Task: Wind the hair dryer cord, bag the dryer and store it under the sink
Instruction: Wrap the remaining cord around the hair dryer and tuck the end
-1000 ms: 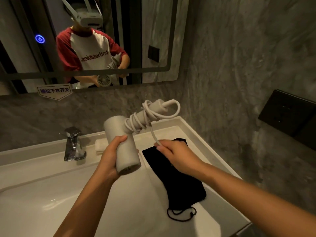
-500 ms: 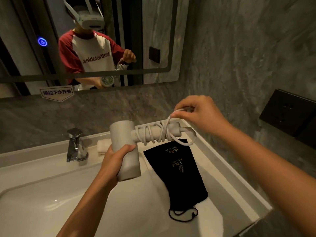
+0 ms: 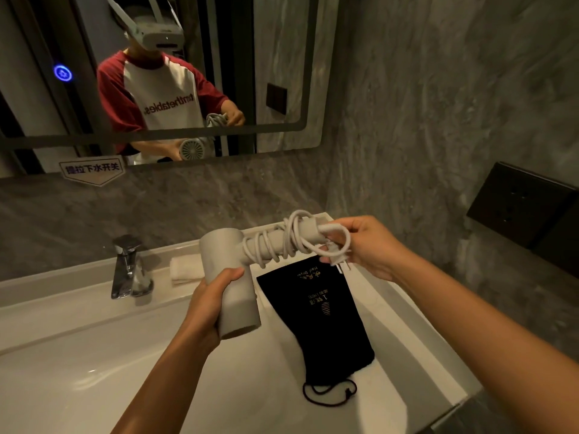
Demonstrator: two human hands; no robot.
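Note:
A grey-white hair dryer [image 3: 224, 255] hangs above the sink counter, its barrel gripped by my left hand [image 3: 208, 303]. Its handle points right and the white cord [image 3: 275, 245] is coiled around it in several turns. My right hand [image 3: 365, 245] pinches the cord's last loop and the plug [image 3: 340, 261] at the end of the handle. A black drawstring bag [image 3: 326, 314] with gold print lies flat on the counter below the dryer, its drawstring [image 3: 329, 391] toward me.
The white sink counter [image 3: 413, 349] ends at the grey stone wall on the right, where a dark socket panel [image 3: 526, 208] sits. A chrome faucet [image 3: 127, 267] and a folded white towel [image 3: 185, 269] stand at the back. A mirror [image 3: 282, 73] hangs above.
My right hand has brought the cord from below the handle up and over it, then down to the handle's end, adding another turn. The plug end now sits in my fingers.

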